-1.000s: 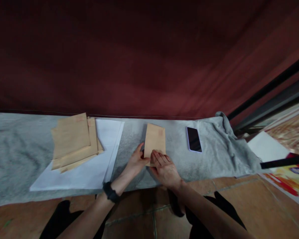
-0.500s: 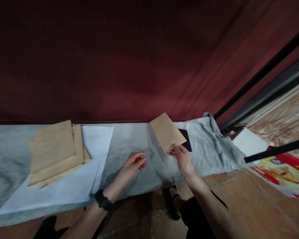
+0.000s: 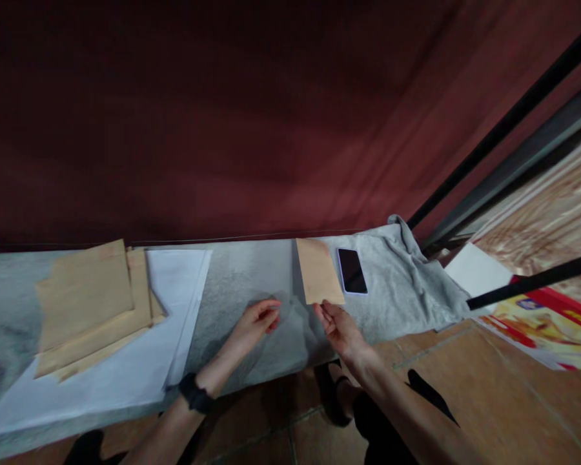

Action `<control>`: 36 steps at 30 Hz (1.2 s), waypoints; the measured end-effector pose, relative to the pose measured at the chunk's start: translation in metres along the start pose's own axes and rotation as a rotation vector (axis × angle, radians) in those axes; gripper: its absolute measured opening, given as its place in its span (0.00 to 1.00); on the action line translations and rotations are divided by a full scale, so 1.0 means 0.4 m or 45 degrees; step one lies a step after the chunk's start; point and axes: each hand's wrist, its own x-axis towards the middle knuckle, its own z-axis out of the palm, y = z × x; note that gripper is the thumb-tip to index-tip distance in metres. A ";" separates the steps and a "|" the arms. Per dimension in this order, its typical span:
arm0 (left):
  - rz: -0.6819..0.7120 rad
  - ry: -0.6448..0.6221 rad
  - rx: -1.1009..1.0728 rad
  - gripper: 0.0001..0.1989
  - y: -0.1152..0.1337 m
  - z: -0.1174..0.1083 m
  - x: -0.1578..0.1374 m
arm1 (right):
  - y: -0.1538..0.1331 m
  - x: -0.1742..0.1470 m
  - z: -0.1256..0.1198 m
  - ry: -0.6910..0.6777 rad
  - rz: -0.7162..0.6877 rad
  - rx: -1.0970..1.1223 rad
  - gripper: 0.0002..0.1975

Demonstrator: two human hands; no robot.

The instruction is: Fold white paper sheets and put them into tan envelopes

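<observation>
My right hand [image 3: 339, 327] is at the near edge of a small brown paper envelope [image 3: 319, 271], fingertips pinching that edge. The envelope lies low over the grey cloth, with a shadow along its left side. Just right of it, a dark-screened phone [image 3: 353, 271] with a pale rim rests on the cloth. My left hand [image 3: 257, 320] hovers left of the envelope, fingers loosely curled and thumb slightly apart, with nothing visible in it. A dark watch [image 3: 196, 392] is on my left wrist.
A loose pile of brown envelopes [image 3: 87, 290] sits on large white sheets [image 3: 177, 310] at the left. Grey cloth [image 3: 237, 278] covers the narrow surface, bunched at right. A dark red curtain [image 3: 223, 129] hangs behind. Black bars [image 3: 503, 123] and a colourful box [image 3: 552, 323] stand right.
My right hand has moved slightly left and down, lowering the envelope and turning it straighter. The phone, partly covered before, is now fully visible. My left hand has hardly moved.
</observation>
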 end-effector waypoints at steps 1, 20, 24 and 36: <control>0.003 -0.002 0.001 0.24 -0.002 0.000 0.000 | -0.001 -0.001 -0.006 0.032 0.014 0.017 0.10; 0.057 -0.052 0.048 0.23 -0.010 -0.007 -0.007 | -0.031 -0.024 -0.052 0.168 -0.015 -0.030 0.10; 0.069 -0.077 0.059 0.23 -0.015 -0.008 -0.007 | -0.049 -0.023 -0.059 0.160 0.003 -0.071 0.09; 0.078 -0.062 0.129 0.21 -0.022 -0.002 0.001 | -0.032 -0.028 -0.038 0.082 0.095 -0.149 0.11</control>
